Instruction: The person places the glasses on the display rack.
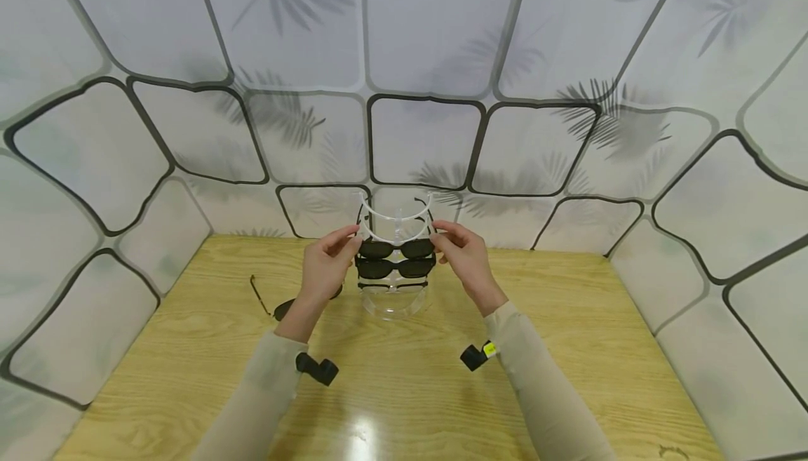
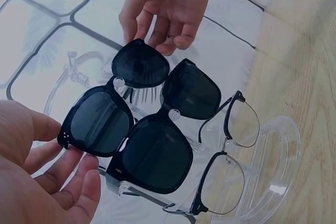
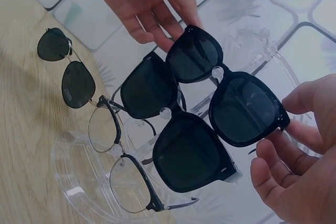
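A pair of black sunglasses (image 1: pixel 376 250) sits at an upper level of a clear display stand (image 1: pixel 390 313). My left hand (image 1: pixel 325 264) pinches its left end, thumb and fingertips at the frame corner. The opposite corner is pinched by my right hand (image 1: pixel 465 257). Just below hangs a second, thicker black pair of sunglasses (image 3: pixel 191 153). Under that are browline glasses (image 2: pixel 200 198) with clear lenses, low on the stand. The stand's bare upper arms rise behind the top pair, and its post is partly hidden by the lenses.
Thin-framed dark sunglasses (image 3: pixel 79 85) lie on the wooden table (image 1: pixel 404 384) left of the stand, partly hidden by my left wrist in the head view. A patterned backdrop (image 1: pixel 423 142) rises behind and at both sides. Small black cameras (image 1: pixel 323 371) project from the wrists.
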Motion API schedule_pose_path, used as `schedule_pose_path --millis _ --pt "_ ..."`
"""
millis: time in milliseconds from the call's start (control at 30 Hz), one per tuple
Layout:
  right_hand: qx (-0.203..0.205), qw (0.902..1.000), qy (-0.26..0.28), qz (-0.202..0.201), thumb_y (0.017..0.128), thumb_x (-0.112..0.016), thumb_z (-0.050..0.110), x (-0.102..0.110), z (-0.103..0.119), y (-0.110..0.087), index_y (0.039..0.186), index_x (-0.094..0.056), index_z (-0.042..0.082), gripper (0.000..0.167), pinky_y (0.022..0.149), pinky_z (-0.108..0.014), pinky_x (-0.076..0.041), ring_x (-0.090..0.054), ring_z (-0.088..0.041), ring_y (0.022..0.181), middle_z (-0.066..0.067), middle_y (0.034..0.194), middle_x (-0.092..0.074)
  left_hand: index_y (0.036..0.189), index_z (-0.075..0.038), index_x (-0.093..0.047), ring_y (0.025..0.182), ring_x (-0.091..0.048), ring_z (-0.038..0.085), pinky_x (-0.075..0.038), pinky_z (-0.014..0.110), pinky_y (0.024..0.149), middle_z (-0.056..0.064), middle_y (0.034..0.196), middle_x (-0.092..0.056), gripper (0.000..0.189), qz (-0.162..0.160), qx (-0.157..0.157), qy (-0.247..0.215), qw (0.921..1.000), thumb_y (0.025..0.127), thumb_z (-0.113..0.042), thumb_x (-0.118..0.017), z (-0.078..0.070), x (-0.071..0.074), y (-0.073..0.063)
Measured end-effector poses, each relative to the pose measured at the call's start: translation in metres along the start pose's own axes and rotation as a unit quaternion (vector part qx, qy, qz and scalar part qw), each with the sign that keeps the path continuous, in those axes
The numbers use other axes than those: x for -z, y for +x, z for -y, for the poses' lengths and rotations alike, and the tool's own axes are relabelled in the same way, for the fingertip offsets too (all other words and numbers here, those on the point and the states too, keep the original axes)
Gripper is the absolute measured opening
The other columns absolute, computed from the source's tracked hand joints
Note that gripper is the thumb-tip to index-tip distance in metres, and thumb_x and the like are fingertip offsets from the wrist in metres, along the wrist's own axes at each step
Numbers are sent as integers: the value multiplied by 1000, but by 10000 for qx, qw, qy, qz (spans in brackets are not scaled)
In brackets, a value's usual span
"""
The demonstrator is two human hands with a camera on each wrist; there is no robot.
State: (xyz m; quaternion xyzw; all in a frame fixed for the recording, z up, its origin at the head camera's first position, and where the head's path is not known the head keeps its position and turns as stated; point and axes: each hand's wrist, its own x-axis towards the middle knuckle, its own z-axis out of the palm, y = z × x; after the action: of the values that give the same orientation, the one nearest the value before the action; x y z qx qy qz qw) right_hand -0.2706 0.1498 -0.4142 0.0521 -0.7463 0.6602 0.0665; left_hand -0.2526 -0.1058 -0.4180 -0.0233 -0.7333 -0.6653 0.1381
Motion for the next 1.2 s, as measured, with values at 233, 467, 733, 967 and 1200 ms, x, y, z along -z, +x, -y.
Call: schedule_pose_path --millis 233,467,733,967,1200 --pt "20 10000 -70 -24 102 -70 16 4 0 -5 135 -71 9 34 68 -23 -57 -65 -7 79 2 92 -74 128 -2 -75 75 -66 6 -53 15 65 18 104 -79 30 -8 -72 -13 10000 99 -9 -74 0 4 -3" --pt "56 9999 63 -113 101 -70 12 9 -5 -13 135 -70 4 35 67 -23 -57 -67 -11 80 -1 96 -75 131 2 -72 74 -66 -4 -55 13 69 29 111 -75 32 137 -247 133 9995 100 -6 -72 2 15 -12" --pt "97 9999 8 -129 100 -72 12 10 -9 -29 128 -73 4 29 66 -23 -57 -68 -16 81 7 89 -72 121 3 -74 92 -68 -7 -56 12 83 25 123 -74 23 262 36 272 9993 101 -7 -70 5 28 -27" --pt "125 9999 68 -52 99 -72 6 6 -15 -43 127 -73 -1 29 65 -22 -56 -65 -9 77 3 89 -71 120 5 -73 92 -67 -9 -56 10 83 27 121 -74 23 274 82 423 9987 99 -4 -71 9 37 -41" --pt "27 9999 84 140 98 -72 5 -4 -18 -58 124 -72 -4 28 68 -27 -59 -66 -9 78 -9 96 -74 128 1 -71 95 -67 -6 -55 10 84 26 122 -73 27 348 312 609 9970 102 -7 -69 17 55 -58"
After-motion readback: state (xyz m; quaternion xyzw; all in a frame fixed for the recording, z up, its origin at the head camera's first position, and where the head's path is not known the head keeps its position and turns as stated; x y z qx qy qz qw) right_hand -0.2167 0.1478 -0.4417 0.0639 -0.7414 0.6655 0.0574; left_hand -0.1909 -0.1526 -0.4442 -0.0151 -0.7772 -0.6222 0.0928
